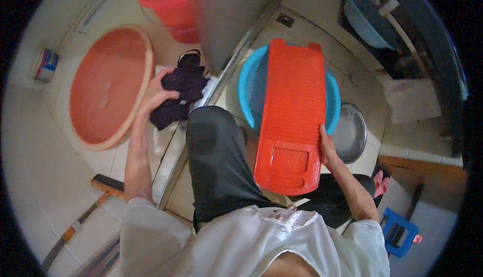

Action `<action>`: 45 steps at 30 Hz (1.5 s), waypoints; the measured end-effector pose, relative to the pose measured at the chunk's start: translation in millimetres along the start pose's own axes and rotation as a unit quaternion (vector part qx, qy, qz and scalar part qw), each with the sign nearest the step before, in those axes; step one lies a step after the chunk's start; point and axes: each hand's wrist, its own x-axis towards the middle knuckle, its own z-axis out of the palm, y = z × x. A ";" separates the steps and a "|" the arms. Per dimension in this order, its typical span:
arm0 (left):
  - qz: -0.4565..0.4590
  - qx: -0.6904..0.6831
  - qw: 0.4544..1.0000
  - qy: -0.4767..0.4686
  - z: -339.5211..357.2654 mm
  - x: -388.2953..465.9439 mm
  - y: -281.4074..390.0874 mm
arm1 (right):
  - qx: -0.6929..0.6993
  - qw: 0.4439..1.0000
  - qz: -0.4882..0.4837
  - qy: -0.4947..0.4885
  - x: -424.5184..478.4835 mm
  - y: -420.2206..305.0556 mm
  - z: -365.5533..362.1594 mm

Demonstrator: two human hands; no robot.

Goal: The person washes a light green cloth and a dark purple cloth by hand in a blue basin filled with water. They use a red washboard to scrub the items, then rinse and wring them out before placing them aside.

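A red plastic washboard [294,99] lies across a blue plastic basin [247,88], its lower end reaching over my lap. My right hand [327,146] grips the washboard's right edge; the fingers beneath it are hidden. To the left, my left hand [160,88] rests on a bundle of dark cloth [185,84], thumb and fingers spread over it. Whether it grips the cloth is unclear. Some white fabric [205,88] shows beside the dark bundle, near a raised metal edge. A large orange basin [109,88] stands just left of my left hand.
A red bucket [169,9] stands beyond the cloth. Right of the blue basin is a metal basin [349,133]. A raised sill [169,167] crosses the floor. A brush with a long handle [107,186] is at lower left, a blue plastic object [400,233] at lower right.
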 end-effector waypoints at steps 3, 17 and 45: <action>0.067 0.007 0.994 -0.088 -10.9 -15.7 10.5 | 0.004 0.998 0.065 -0.007 -30.1 6.8 -6.2; 0.088 -0.035 0.961 -0.258 101.6 41.5 76.2 | -0.037 0.979 0.190 -0.057 48.6 73.0 -55.5; -0.102 -0.466 0.877 -0.056 272.5 153.8 45.1 | 0.004 0.898 -0.377 0.225 133.8 -94.6 -47.8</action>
